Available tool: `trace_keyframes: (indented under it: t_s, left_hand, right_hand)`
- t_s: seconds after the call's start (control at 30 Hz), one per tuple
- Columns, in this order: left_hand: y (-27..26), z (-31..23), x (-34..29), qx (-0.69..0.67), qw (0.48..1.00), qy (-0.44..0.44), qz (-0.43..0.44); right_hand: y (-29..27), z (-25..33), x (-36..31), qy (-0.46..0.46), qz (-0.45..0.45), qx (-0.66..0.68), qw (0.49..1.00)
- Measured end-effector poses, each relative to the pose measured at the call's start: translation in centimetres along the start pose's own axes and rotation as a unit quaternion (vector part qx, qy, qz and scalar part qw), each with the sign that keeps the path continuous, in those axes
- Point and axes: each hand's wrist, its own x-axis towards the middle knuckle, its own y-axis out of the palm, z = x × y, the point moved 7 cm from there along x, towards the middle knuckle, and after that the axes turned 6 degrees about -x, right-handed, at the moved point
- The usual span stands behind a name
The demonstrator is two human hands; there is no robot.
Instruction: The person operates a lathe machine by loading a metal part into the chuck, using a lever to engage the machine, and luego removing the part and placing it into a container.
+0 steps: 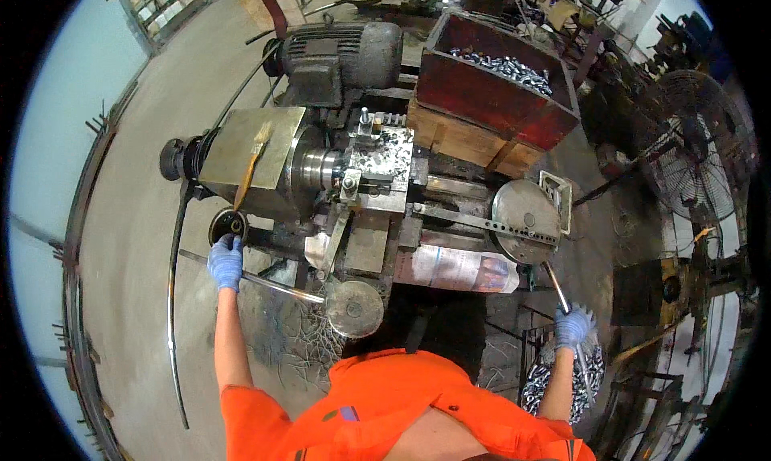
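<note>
My right hand, in a blue glove, is closed round a metal lever that slants down from a round metal disc on the machine's right. At the left, my blue-gloved left hand has its fingertips at the near rim of a round black cup-like part. Its fingers look bent together; what they hold is hidden. Behind that hand passes a steel rod, joined to a smaller round disc. A brush lies across the headstock cover, beside the chuck.
A red bin of small metal parts stands on wood behind the carriage. A motor sits at the back. Below my right hand is a basket of metal parts. A fan stands far right; metal shavings litter the floor.
</note>
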Motion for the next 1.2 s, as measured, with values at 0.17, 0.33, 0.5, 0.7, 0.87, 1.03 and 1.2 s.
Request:
trace_keyframes:
  t_s: [0.17,0.33,0.5,0.7,0.87,1.03,1.2]
  left_hand:
    - [-0.3,-0.8,-0.4,-0.013,1.0,-0.004,-0.004]
    - [1.1,-0.3,-0.1,-0.024,1.0,-0.005,-0.011]
    - [1.9,0.7,0.3,-0.071,0.997,-0.011,-0.019]
    - [-1.5,5.5,-1.0,-0.505,0.849,-0.08,-0.132]
    - [3.5,18.1,-3.8,-0.362,0.909,-0.179,-0.103]
    - [10.8,11.8,-4.8,0.08,0.984,0.082,0.136]
    - [15.4,9.6,-4.1,0.171,0.93,0.117,0.303]
  right_hand:
    - [1.7,-1.6,7.4,-0.008,-0.011,-0.028,1.0]
    - [1.1,0.1,16.4,0.023,-0.042,-0.041,0.998]
    - [-0.6,4.1,20.6,0.026,0.002,-0.048,0.999]
    - [-1.0,5.8,15.0,-0.061,-0.116,0.006,0.991]
    - [2.3,2.8,7.1,-0.063,-0.128,0.099,0.985]
    - [4.3,1.9,3.0,-0.059,-0.048,0.198,0.977]
    - [2.0,5.3,1.2,-0.121,-0.016,0.257,0.959]
